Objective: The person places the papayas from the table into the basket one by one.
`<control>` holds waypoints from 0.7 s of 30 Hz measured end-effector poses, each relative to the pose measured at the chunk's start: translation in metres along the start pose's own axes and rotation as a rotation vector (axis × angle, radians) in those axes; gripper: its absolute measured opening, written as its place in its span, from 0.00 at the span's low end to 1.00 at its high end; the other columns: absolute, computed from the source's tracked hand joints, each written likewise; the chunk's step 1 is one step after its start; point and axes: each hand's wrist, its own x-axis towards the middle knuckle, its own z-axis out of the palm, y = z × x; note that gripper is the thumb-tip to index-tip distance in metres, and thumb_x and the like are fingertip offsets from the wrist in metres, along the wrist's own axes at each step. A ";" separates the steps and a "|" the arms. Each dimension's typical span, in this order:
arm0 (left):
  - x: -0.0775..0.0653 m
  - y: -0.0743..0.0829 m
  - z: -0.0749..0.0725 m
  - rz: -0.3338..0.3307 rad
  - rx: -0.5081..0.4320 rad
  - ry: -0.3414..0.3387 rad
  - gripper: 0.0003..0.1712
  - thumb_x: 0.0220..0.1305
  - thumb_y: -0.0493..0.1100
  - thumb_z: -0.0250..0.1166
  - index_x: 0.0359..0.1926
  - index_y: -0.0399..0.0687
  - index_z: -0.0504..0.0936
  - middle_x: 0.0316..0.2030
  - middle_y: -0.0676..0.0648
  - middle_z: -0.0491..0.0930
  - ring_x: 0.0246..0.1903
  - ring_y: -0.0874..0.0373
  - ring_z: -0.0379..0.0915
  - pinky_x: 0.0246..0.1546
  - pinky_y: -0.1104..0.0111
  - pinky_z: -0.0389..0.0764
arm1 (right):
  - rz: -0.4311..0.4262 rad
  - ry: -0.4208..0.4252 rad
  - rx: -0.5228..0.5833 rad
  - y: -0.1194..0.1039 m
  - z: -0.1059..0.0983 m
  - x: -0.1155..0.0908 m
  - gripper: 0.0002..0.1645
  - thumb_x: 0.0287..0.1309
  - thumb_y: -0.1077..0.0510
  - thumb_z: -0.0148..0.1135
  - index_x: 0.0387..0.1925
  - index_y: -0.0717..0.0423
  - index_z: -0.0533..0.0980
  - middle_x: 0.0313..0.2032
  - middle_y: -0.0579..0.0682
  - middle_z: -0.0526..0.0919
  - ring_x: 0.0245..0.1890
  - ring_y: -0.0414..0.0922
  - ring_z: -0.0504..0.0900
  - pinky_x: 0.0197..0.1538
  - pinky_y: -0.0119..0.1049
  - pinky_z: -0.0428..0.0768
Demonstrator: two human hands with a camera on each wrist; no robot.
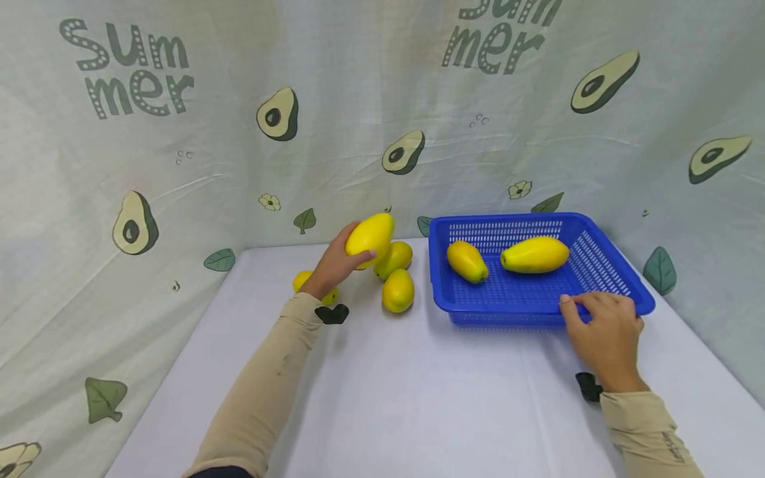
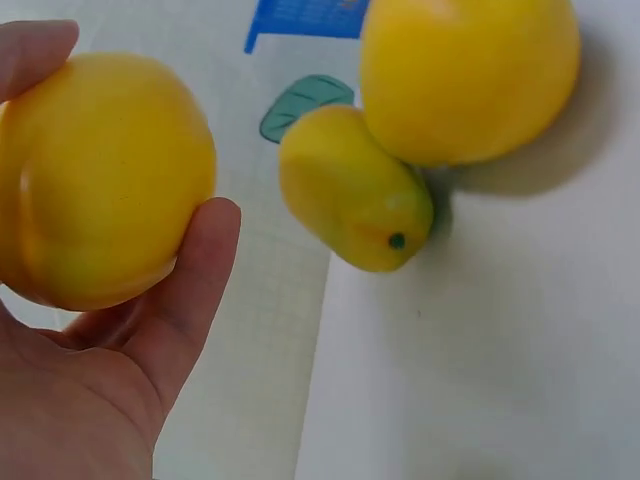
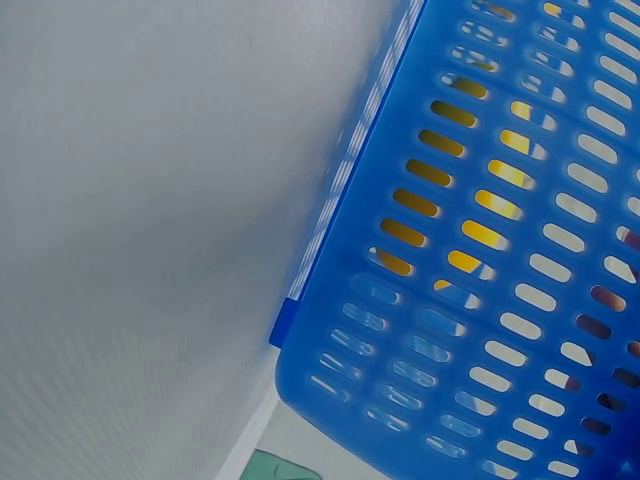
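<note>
My left hand (image 1: 340,262) holds a yellow papaya (image 1: 372,238) above the back of the table, thumb on one side and fingers around the other. In the left wrist view the papaya (image 2: 105,180) is large and smooth, with a shallow groove. Below the hand lie similar yellow fruits: one behind (image 1: 394,259), one in front (image 1: 398,291), and one partly hidden by the wrist (image 1: 302,279). My right hand (image 1: 606,332) grips the near rim of a blue slotted basket (image 1: 508,317). Inside it lie two papayas, a smaller one (image 1: 467,261) and a longer one (image 1: 534,255).
A white cloth covers the table (image 1: 382,398). Behind it hangs a pale curtain (image 1: 335,66) printed with avocados and leaves, close to the table's back edge and the basket's far side. The basket's slotted wall (image 3: 480,290) fills much of the right wrist view.
</note>
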 end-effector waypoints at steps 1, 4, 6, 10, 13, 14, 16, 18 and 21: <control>0.000 0.001 0.000 -0.008 -0.038 -0.003 0.50 0.63 0.58 0.68 0.79 0.64 0.51 0.69 0.47 0.64 0.56 0.47 0.70 0.57 0.54 0.76 | 0.001 0.001 -0.001 0.000 0.000 0.000 0.20 0.65 0.52 0.61 0.36 0.70 0.82 0.43 0.69 0.82 0.54 0.68 0.68 0.47 0.72 0.59; 0.000 0.003 0.000 -0.019 -0.112 -0.020 0.49 0.64 0.56 0.68 0.79 0.63 0.51 0.68 0.47 0.64 0.56 0.47 0.70 0.56 0.55 0.77 | 0.002 -0.001 -0.002 0.000 0.000 0.000 0.20 0.65 0.52 0.61 0.37 0.70 0.82 0.44 0.69 0.81 0.54 0.68 0.68 0.47 0.73 0.59; -0.001 0.006 0.000 -0.022 -0.133 -0.037 0.49 0.64 0.55 0.68 0.79 0.62 0.51 0.68 0.48 0.64 0.56 0.47 0.70 0.56 0.56 0.77 | 0.003 -0.004 -0.003 -0.001 0.000 0.000 0.20 0.65 0.52 0.61 0.37 0.70 0.82 0.44 0.70 0.81 0.54 0.68 0.68 0.47 0.73 0.59; -0.002 0.013 -0.001 -0.033 -0.200 -0.078 0.45 0.65 0.52 0.68 0.77 0.64 0.55 0.67 0.49 0.64 0.57 0.47 0.70 0.57 0.55 0.77 | 0.001 -0.004 -0.006 -0.001 0.000 0.000 0.20 0.65 0.52 0.61 0.37 0.70 0.82 0.44 0.70 0.81 0.54 0.68 0.68 0.47 0.72 0.59; -0.001 0.018 -0.001 -0.028 -0.250 -0.107 0.43 0.66 0.50 0.68 0.76 0.66 0.57 0.67 0.49 0.65 0.57 0.47 0.70 0.57 0.55 0.76 | 0.002 -0.002 -0.008 -0.001 0.000 0.000 0.20 0.65 0.52 0.61 0.37 0.70 0.81 0.43 0.69 0.81 0.53 0.68 0.68 0.47 0.71 0.59; -0.001 0.019 -0.001 -0.025 -0.259 -0.117 0.43 0.66 0.50 0.68 0.76 0.66 0.57 0.67 0.50 0.65 0.57 0.47 0.70 0.57 0.55 0.76 | 0.002 -0.001 -0.008 -0.001 -0.001 0.000 0.20 0.65 0.52 0.61 0.37 0.70 0.81 0.43 0.69 0.81 0.53 0.67 0.68 0.47 0.71 0.59; -0.001 0.023 -0.001 -0.017 -0.271 -0.137 0.42 0.66 0.50 0.68 0.76 0.66 0.57 0.67 0.50 0.64 0.57 0.47 0.70 0.57 0.55 0.76 | 0.003 -0.002 -0.005 -0.001 -0.001 0.000 0.20 0.65 0.52 0.61 0.37 0.70 0.81 0.43 0.70 0.81 0.53 0.68 0.68 0.47 0.71 0.59; -0.001 0.026 -0.001 -0.006 -0.282 -0.157 0.42 0.66 0.50 0.68 0.76 0.67 0.57 0.67 0.50 0.64 0.57 0.47 0.70 0.57 0.55 0.76 | 0.001 -0.003 0.001 -0.002 -0.001 0.000 0.20 0.65 0.52 0.61 0.37 0.70 0.81 0.43 0.70 0.81 0.53 0.68 0.68 0.47 0.71 0.59; -0.002 0.032 0.000 0.002 -0.308 -0.180 0.42 0.67 0.49 0.67 0.76 0.66 0.57 0.67 0.49 0.64 0.58 0.46 0.69 0.57 0.55 0.76 | -0.002 -0.007 0.004 -0.002 -0.001 -0.001 0.21 0.65 0.52 0.61 0.37 0.70 0.82 0.43 0.70 0.81 0.53 0.67 0.68 0.47 0.72 0.59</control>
